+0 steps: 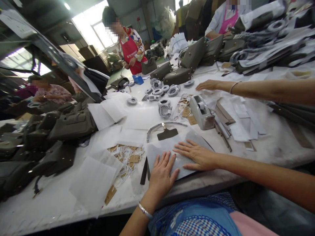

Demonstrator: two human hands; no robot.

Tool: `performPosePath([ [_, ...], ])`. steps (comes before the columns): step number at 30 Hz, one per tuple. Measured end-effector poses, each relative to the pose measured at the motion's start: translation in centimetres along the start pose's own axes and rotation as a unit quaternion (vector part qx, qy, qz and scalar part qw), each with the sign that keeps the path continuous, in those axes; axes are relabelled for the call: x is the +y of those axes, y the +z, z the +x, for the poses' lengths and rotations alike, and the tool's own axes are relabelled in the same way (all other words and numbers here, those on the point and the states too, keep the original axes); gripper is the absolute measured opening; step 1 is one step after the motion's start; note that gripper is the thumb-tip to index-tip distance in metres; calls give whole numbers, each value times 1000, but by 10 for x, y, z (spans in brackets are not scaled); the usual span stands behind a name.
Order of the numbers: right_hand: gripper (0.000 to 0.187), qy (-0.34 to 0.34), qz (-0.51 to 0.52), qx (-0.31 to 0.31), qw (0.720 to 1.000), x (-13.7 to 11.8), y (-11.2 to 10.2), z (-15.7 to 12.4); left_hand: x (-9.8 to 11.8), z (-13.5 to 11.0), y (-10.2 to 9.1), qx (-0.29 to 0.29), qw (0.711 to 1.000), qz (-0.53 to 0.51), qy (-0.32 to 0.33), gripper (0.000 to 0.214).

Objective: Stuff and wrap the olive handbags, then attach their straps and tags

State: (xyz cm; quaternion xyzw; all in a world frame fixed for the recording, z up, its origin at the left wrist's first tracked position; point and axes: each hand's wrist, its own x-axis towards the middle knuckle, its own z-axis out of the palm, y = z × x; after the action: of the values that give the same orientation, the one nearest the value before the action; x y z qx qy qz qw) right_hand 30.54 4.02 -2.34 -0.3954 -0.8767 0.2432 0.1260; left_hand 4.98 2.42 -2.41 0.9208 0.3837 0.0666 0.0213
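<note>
Both of my hands lie flat on a white paper sheet (157, 149) that covers a dark handbag near the table's front edge. My left hand (163, 173) rests on the lower left of the sheet with its fingers spread. To its right, my right hand (197, 154) presses on the sheet, fingers stretched out. Beyond the sheet show the bag's wrapped handle (150, 129) and a dark olive flap (167, 134) with a metal clasp. A dark strap (144, 172) sticks out at the left. Most of the bag is hidden under the paper.
A tape dispenser (201, 113) stands behind my right hand, near brown tags (184, 109) and wrapped rings (164, 108). Loose white sheets (94, 183) and tags (128, 157) lie left. Dark bags (73, 126) pile up far left. A co-worker's arm (265, 91) reaches in from the right.
</note>
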Motion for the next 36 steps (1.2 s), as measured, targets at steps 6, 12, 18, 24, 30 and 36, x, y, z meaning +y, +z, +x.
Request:
performPosePath([
  [6,54,-37,-21,29,999,-2,3,-5,2,-5,5,25,999,-42,-20,57],
  [12,44,-68,-34,21,997,-7,-2,-4,3,-4,2,29,998,-60,-18,57],
  [18,40,-78,-24,3,997,-5,-1,-7,2,-4,1,18,998,-54,-17,55],
  [24,51,-51,-34,1,998,3,7,-8,4,-4,4,20,999,-33,-20,49],
  [30,59,-75,-44,-25,996,0,1,-8,-3,-5,-6,-16,1000,-8,14,60],
  [36,67,-56,-33,-21,998,6,-1,-13,-8,-12,-1,14,1000,-6,14,66],
])
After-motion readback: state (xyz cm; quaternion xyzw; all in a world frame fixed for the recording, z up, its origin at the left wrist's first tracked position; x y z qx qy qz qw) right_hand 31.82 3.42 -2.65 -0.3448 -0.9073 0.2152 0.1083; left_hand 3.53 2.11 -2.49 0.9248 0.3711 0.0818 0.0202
